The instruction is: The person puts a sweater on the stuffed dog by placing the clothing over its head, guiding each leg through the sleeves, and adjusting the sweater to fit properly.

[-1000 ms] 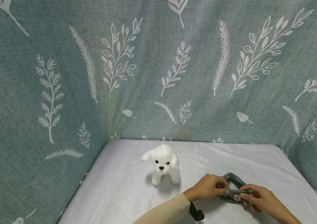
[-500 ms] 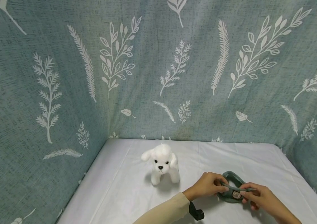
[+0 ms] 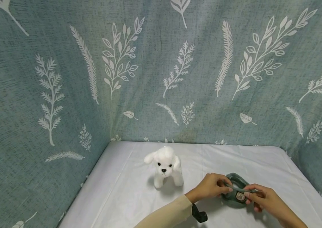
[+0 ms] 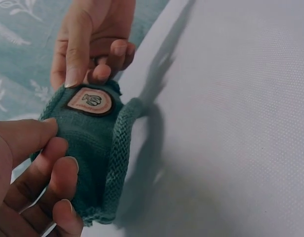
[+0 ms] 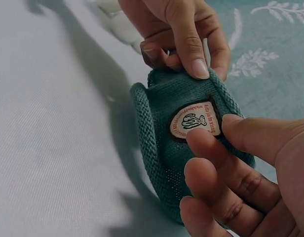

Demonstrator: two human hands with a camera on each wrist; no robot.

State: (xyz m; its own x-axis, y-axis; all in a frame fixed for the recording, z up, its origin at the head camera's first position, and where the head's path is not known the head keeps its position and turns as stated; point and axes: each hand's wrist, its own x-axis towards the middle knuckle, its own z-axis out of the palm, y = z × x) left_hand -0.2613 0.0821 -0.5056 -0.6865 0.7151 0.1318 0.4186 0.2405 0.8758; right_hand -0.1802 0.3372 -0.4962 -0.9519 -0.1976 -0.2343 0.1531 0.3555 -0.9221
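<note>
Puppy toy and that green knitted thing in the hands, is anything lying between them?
No. In the head view, only bare white tablecloth lies between the white plush puppy and the green knitted piece.

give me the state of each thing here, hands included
green knitted garment: off the toy, pinched at both ends, stretched between the hands, low over the sheet
left hand: pinches the garment's edge
right hand: pinches the other end, by the patch
white plush dog: upright on the sheet, untouched
</note>
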